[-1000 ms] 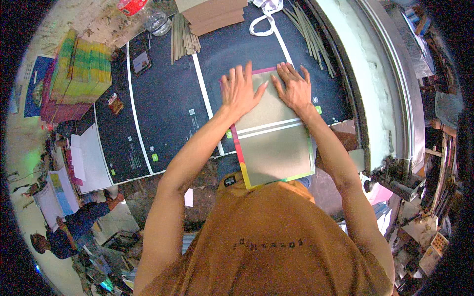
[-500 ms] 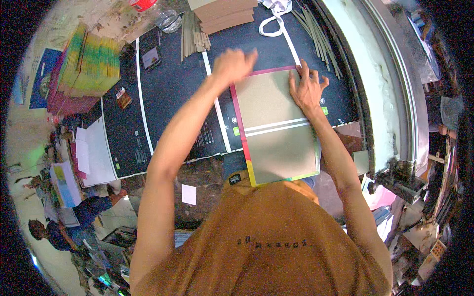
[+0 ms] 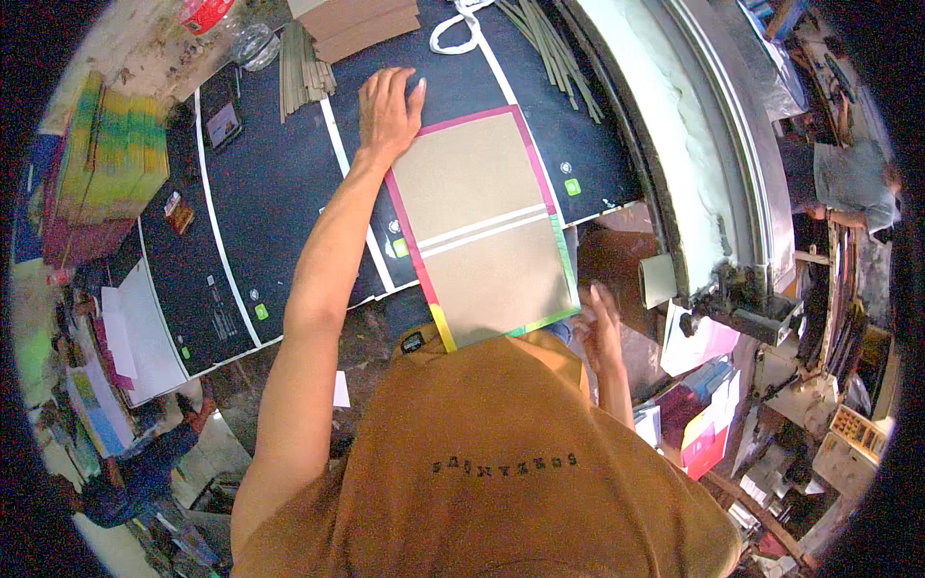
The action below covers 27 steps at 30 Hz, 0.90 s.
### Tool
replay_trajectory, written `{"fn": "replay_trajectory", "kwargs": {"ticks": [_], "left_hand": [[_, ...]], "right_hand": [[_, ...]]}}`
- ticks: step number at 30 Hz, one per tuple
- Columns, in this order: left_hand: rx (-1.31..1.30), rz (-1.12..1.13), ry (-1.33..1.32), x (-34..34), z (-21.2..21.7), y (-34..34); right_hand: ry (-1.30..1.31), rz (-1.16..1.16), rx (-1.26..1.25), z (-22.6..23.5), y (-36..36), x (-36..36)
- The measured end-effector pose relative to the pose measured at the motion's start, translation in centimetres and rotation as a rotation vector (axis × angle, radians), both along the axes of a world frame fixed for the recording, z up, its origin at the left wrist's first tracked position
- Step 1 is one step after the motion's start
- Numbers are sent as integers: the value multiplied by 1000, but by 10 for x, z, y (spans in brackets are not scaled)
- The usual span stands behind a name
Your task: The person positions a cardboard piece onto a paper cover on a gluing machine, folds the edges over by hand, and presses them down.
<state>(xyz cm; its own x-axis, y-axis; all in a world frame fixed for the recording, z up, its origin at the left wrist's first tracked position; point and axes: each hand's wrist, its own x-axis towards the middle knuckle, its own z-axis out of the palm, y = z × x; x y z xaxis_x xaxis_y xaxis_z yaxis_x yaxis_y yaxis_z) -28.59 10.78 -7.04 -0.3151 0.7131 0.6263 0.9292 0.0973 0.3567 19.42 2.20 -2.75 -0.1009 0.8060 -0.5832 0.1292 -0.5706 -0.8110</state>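
Though bright-edged, board (image 3: pixel 487 183) (greyish) beside left hand (image 3: pixel 387 116)

The right hand (image 3: pixel 601 329) is blurred, its forearm partly hidden by the brown shirt (image 3: pixel 462 501), which also covers some of the bordered board's (image 3: pixel 472 173) near edge. The view's far edge crops the brown stack (image 3: pixel 361 31). Print on the dark sheets (image 3: pixel 265 183) is illegibly small.

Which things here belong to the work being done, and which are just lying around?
Seemingly part of the work:
- grey-beige board with coloured edges
- left hand, at its upper left corner
- right hand, blurred, near its lower right corner

Probably just lying about:
- dark phone-like device
- clear plastic bottle
- small orange-brown packet
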Motion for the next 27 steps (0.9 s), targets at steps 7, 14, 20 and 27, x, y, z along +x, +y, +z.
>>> {"fn": "replay_trajectory", "kwargs": {"ticks": [7,14,20,27], "left_hand": [[-338,-273,-635,2,26,-29],[-46,-392,-920,-105,182,-169],[-235,-102,-564,-67,157,-270],[-515,487,-133,48,28,-216]], "right_hand": [[153,275,-25,10,23,-12],[-81,762,853,193,66,-86],[-195,1035,1121,131,107,-121],[-571,1133,1242,31,50,-208]]}}
